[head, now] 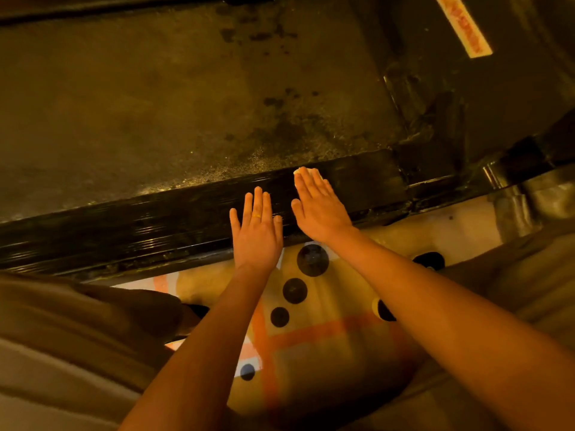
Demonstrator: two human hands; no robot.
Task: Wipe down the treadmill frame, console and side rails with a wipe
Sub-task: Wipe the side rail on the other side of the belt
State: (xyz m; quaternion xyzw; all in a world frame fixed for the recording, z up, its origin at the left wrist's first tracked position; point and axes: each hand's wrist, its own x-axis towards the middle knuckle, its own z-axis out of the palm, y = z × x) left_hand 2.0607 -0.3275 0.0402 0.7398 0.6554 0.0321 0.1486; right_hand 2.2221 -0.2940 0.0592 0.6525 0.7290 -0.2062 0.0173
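Black and glossy, one side rail of the treadmill runs across the view from lower left to upper right, and both hands lie on it. The right hand is flat, its fingers straight and close together, and it presses one pale wipe on the top of the rail; only a small edge of the wipe shows beyond the fingertips. The left hand lies just beside it, apart from it, also flat with straight fingers slightly spread, and it holds nothing. One gold ring is on a finger of this hand. Behind the rail is the running belt, dusty, with dark spots. One pale label with red print, too blurred to read, sits at the upper right. Under the arms lies a floor mat with orange lines, five black round dots and one blue dot
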